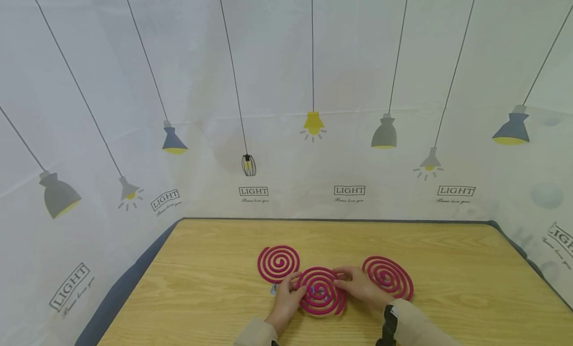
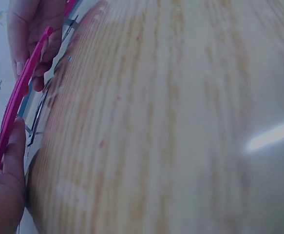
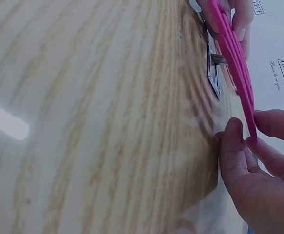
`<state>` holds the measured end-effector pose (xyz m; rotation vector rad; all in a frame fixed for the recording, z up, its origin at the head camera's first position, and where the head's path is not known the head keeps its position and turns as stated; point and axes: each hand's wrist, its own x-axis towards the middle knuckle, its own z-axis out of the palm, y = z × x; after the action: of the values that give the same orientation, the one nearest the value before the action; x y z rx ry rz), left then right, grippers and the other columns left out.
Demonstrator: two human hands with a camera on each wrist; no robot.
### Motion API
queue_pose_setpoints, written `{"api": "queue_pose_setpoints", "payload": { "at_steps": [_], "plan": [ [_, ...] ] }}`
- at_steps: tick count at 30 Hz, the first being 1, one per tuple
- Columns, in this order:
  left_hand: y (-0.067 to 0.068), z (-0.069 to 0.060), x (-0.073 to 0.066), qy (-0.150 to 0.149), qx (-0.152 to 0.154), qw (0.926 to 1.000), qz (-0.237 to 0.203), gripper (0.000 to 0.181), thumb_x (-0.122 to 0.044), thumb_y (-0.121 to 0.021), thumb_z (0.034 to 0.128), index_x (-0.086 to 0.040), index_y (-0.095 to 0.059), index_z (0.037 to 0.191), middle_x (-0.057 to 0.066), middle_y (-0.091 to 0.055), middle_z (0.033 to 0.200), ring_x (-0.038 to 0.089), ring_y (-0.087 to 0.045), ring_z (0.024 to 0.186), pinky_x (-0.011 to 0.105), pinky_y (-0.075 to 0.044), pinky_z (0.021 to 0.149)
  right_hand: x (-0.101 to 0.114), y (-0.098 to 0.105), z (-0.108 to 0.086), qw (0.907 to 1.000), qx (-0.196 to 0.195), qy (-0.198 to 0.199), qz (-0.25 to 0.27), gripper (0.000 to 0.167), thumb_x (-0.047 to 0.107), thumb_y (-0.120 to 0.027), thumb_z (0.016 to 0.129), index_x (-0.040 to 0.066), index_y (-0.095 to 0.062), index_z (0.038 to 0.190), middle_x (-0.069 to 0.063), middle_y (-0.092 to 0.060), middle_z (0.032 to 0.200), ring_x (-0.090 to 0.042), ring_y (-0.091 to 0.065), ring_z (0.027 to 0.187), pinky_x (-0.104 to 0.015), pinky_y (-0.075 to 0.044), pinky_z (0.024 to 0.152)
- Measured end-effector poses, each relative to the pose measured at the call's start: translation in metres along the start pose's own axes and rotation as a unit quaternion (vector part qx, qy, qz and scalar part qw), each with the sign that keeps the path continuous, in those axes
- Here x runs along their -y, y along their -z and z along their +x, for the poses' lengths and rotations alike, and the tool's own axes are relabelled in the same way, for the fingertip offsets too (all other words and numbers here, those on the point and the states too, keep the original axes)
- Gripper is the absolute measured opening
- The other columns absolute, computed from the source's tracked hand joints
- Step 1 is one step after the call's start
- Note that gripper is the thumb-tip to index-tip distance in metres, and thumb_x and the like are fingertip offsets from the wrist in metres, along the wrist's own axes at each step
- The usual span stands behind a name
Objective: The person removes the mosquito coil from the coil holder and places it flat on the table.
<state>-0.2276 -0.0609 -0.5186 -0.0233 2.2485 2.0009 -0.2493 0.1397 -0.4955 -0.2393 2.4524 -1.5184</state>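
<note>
A magenta mosquito coil (image 1: 319,288) is raised off the table at the middle front. My left hand (image 1: 286,302) pinches its left rim between thumb and fingers, while my right hand (image 1: 360,287) pinches the upper right rim. Edge-on in the right wrist view, the coil (image 3: 239,66) is tilted above a thin metal stand (image 3: 210,68). Whether coil and stand touch, I cannot tell. Another magenta coil (image 1: 280,262) sits behind my left hand, with part of a metal stand (image 1: 274,289) at its lower edge. A third coil (image 1: 385,278) leans beyond my right hand.
A wood-grain table (image 1: 215,266) carries everything. White cloth (image 1: 286,77) printed with lamps and the word LIGHT hangs around its back and sides. A black strap (image 1: 390,323) circles my right wrist over a beige sleeve (image 1: 416,323).
</note>
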Motion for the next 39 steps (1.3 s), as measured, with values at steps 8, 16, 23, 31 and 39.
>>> {"api": "queue_pose_setpoints", "payload": {
  "at_steps": [8, 16, 23, 31, 39],
  "plan": [
    [0.001, -0.0025, 0.0007, -0.016, 0.005, 0.9999, -0.004, 0.043, -0.008, -0.057, 0.0828, 0.003, -0.042, 0.122, 0.009, -0.055, 0.087, 0.013, -0.056, 0.07, 0.024, -0.049, 0.06, -0.0048, -0.0017, -0.0025, 0.9998, 0.001, 0.014, 0.011, 0.035, 0.008, -0.06, 0.083, -0.007, -0.051, 0.113, -0.015, -0.062, 0.093, -0.021, -0.059, 0.083, -0.03, -0.05, 0.067],
    [0.0004, -0.0013, -0.0012, -0.001, 0.002, 1.0, 0.0, 0.044, -0.004, -0.055, 0.0835, 0.004, -0.04, 0.124, 0.009, -0.056, 0.088, 0.012, -0.055, 0.071, 0.027, -0.049, 0.062, -0.0056, -0.0016, -0.0008, 0.9996, -0.008, 0.019, 0.02, 0.036, 0.009, -0.06, 0.083, -0.006, -0.052, 0.115, -0.005, -0.059, 0.079, -0.014, -0.054, 0.071, -0.026, -0.046, 0.06],
    [0.0005, -0.0032, -0.0017, 0.004, 0.003, 0.9999, -0.009, 0.044, -0.005, -0.056, 0.0835, 0.002, -0.041, 0.124, 0.007, -0.056, 0.086, 0.011, -0.054, 0.067, 0.027, -0.048, 0.059, -0.0051, -0.0005, -0.0014, 0.9995, -0.006, 0.025, 0.017, 0.037, 0.008, -0.06, 0.082, -0.006, -0.051, 0.115, -0.004, -0.057, 0.077, -0.013, -0.053, 0.068, -0.025, -0.047, 0.057],
    [0.0008, -0.0036, -0.0012, 0.013, 0.006, 0.9999, -0.009, 0.044, -0.007, -0.055, 0.0839, 0.0, -0.041, 0.125, 0.007, -0.056, 0.087, 0.011, -0.054, 0.067, 0.026, -0.048, 0.058, -0.0041, 0.0009, -0.0062, 0.9986, 0.0, 0.036, 0.037, 0.04, 0.014, -0.062, 0.082, -0.007, -0.052, 0.114, -0.005, -0.057, 0.078, -0.012, -0.053, 0.066, -0.025, -0.049, 0.056],
    [0.0018, -0.004, -0.0056, 0.009, 0.004, 1.0, -0.001, 0.045, -0.009, -0.056, 0.0841, -0.001, -0.042, 0.126, 0.006, -0.056, 0.086, 0.011, -0.053, 0.067, 0.026, -0.048, 0.058, -0.0009, 0.0033, -0.0066, 0.9983, 0.006, 0.029, 0.05, 0.041, 0.015, -0.062, 0.082, -0.007, -0.052, 0.116, -0.003, -0.058, 0.076, -0.011, -0.053, 0.065, -0.024, -0.047, 0.057]
  ]
}}
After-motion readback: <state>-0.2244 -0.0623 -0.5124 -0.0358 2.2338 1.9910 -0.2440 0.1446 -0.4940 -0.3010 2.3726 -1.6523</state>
